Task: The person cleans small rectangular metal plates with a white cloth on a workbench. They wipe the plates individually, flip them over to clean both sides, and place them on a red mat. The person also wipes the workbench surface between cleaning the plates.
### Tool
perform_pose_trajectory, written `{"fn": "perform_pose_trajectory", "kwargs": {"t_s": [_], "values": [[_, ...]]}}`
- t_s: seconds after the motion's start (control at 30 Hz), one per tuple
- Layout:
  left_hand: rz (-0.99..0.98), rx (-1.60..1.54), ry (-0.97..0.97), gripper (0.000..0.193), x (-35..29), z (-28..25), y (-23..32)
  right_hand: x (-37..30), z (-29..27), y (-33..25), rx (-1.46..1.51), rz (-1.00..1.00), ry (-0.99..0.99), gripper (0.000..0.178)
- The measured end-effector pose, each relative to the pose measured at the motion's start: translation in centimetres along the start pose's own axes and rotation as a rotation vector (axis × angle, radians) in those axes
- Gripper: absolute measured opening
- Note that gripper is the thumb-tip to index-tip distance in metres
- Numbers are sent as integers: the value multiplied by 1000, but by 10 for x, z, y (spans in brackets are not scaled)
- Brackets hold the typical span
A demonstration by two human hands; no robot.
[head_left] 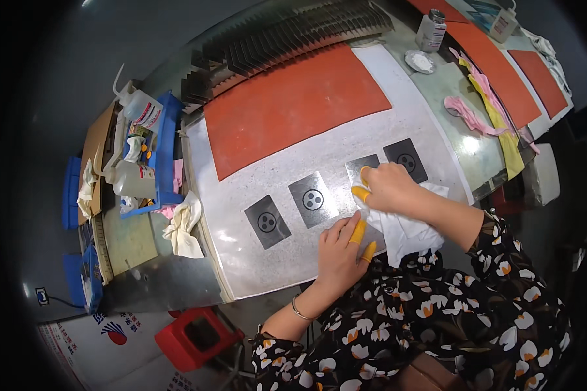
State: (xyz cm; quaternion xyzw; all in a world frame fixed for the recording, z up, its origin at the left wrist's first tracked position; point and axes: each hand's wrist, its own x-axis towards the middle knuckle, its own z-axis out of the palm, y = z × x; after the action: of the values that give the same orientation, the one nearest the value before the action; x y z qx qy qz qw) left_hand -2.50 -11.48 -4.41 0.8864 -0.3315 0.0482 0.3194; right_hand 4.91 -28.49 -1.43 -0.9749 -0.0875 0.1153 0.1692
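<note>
My right hand (394,189), with yellow finger cots on two fingers, grips a bunched white cloth (407,234) and presses down at a thin dark metal plate (362,165), partly hidden beneath it. Lower and to the left, my left hand (339,253) lies on the white work sheet, fingers stretched out and apart, two in yellow cots; it holds nothing. Three more plates lie in the same row, each with a circle mark: one (267,222) at the left, a second (312,199) left of the pressed one, another (413,161) at the right.
An orange-red mat (293,111) lies behind the plates, and a rack of upright dark plates (293,39) stands farther back. At left is a blue tray (169,130) with squeeze bottles (134,179). A bottle (431,31) and white dish (420,62) stand far right.
</note>
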Motion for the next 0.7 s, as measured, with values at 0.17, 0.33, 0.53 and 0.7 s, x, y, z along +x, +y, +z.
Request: {"fn": "perform_pose_trajectory", "kwargs": {"t_s": [0.17,0.33,0.53,0.7], "values": [[-54,-92,134,44,-24,-24,-15,-34,8,-5,19,-103,-122,35],[-143,119,63,51,-44,-49,-35,-12,-15,-37,-6,-229,-160,33],[-74,187,51,49,-44,-48,-38,86,3,-76,50,-173,25,26],[-69,160,51,40,-49,-45,-40,71,29,-80,22,-175,58,30]]}}
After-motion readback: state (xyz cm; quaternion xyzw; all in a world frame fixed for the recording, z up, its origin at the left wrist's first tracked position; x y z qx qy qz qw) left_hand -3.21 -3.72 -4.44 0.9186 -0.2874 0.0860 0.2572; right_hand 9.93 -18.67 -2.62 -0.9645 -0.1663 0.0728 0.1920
